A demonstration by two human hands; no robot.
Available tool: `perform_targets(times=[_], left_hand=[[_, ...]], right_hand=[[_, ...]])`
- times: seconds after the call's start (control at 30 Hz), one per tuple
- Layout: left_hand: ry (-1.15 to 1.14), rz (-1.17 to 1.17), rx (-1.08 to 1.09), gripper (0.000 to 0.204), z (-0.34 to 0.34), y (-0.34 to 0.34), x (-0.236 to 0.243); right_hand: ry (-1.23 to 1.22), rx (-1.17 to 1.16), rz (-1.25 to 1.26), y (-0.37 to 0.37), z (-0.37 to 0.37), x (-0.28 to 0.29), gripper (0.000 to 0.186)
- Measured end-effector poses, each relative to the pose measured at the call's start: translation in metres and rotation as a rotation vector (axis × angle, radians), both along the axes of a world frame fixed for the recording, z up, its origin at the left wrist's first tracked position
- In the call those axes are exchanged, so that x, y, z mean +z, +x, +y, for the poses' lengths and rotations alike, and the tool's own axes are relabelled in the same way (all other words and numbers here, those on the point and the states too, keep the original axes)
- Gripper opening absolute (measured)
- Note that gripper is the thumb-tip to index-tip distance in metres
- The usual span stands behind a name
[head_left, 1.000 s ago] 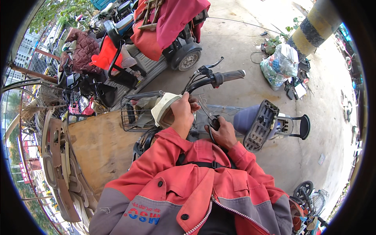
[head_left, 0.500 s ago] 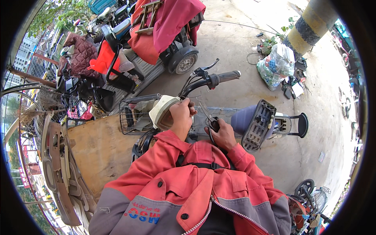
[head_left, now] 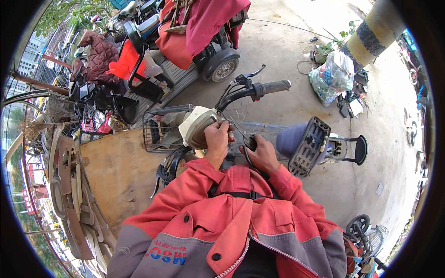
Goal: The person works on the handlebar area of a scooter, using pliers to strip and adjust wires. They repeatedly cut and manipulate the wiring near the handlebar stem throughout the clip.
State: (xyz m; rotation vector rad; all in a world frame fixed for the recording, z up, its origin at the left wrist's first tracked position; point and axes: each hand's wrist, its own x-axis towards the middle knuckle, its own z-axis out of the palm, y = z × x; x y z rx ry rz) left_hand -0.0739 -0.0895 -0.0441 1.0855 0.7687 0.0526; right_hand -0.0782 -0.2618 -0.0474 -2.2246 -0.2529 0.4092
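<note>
My left hand (head_left: 218,139) is closed at the right edge of a cream plastic housing (head_left: 190,125) on the handlebar of an electric scooter, fingertips curled beside thin wires. My right hand (head_left: 259,153) grips a dark-handled metal hand tool (head_left: 248,139), just right of my left hand; its tip is among the wires and too thin to make out. The black handlebar grip (head_left: 273,87) and brake lever rise above both hands. A wire basket (head_left: 153,133) sits left of the housing; a purple seat part with a grey ribbed base (head_left: 306,148) lies to the right.
A plywood board (head_left: 111,176) and stacked plastic panels (head_left: 69,194) are at the left. Cluttered vehicles with red cloths (head_left: 204,23) stand behind. A bag of scraps (head_left: 331,76) is by a striped pillar (head_left: 371,32). A wheeled item (head_left: 361,229) is at lower right.
My left hand sits slightly lower against the housing than half a second ago, and the tool in my right hand has shifted slightly. The view has moved a little.
</note>
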Motion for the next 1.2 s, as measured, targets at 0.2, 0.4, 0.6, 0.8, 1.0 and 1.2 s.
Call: perform_targets(times=[0.2, 0.4, 0.6, 0.8, 1.0, 1.2], left_hand=[[0.023, -0.051, -0.016, 0.020, 0.001, 0.001, -0.004], [0.072, -0.079, -0.070, 0.019, 0.002, 0.000, -0.008], [0.062, -0.049, -0.071, 0.019, 0.002, 0.000, -0.006], [-0.029, -0.076, 0.060, 0.026, 0.006, 0.007, 0.007], [-0.048, 0.026, 0.160, 0.027, 0.006, 0.028, 0.017], [-0.044, 0.060, 0.204, 0.025, 0.004, 0.039, 0.014]], right_hand=[[-0.004, 0.017, -0.007, 0.004, 0.004, -0.004, 0.053], [-0.007, 0.046, 0.026, 0.007, 0.004, -0.005, 0.054], [-0.018, 0.053, 0.020, 0.010, 0.006, -0.007, 0.054], [0.059, -0.006, 0.060, 0.011, 0.003, -0.006, 0.056], [0.057, -0.032, 0.064, 0.008, -0.001, -0.009, 0.057], [0.047, -0.024, 0.090, 0.010, -0.004, -0.002, 0.057]])
